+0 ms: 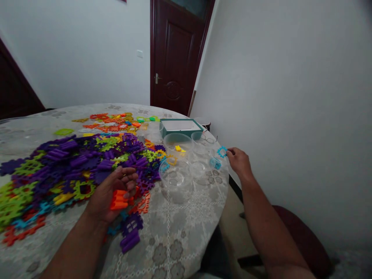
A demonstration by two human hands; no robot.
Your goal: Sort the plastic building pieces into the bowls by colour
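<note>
My left hand point(112, 193) rests on the table at the near edge of a big heap of plastic interlocking pieces point(72, 164), its fingers curled around a bunch of orange pieces point(119, 200). My right hand point(238, 161) reaches out to the table's right edge and pinches a light blue ring-shaped piece point(222, 151) above a small clear cup point(215, 162) that holds blue pieces. Several clear plastic bowls stand between my hands; one bowl point(178, 146) holds yellow pieces, another bowl point(176, 179) is nearest to me.
A round table with a lace-pattern cloth point(174, 232) carries everything. A teal box point(180, 126) sits at the far right of it. More orange and green pieces point(113, 120) lie at the back. A dark red chair point(308, 240) stands at the right, a dark door point(174, 58) behind.
</note>
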